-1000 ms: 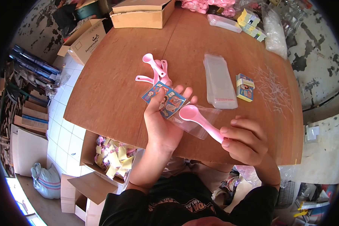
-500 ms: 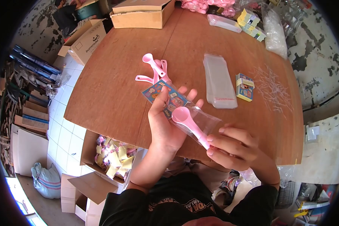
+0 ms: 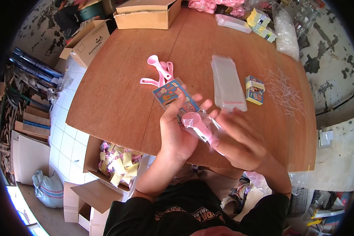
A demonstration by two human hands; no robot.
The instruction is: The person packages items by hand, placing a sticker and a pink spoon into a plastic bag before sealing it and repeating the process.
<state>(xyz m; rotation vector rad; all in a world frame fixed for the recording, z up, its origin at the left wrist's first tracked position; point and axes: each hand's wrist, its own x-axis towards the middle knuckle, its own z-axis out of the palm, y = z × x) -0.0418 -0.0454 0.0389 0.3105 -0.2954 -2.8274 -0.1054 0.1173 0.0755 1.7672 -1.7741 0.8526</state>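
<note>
My left hand, palm up and closed, grips a clear plastic bag and a blue printed card under its thumb. A pink measuring spoon lies in the bag, its bowl toward my left palm. My right hand, partly smeared by motion, is closed on the bag's other end, around the spoon's handle, with its thumb underneath. Beyond my left fingertips several pink spoons lie in a loose pile. To the right are a stack of flat clear bags and a banded card stack.
Thin white strips lie scattered on the brown table at the right. A cardboard box stands at the far edge. Below the left edge an open carton holds packed pieces. Another person is at the far left.
My right hand has moved up and left, over the bag's end, and the spoon's handle is now largely covered. My left hand and the card have shifted slightly right.
</note>
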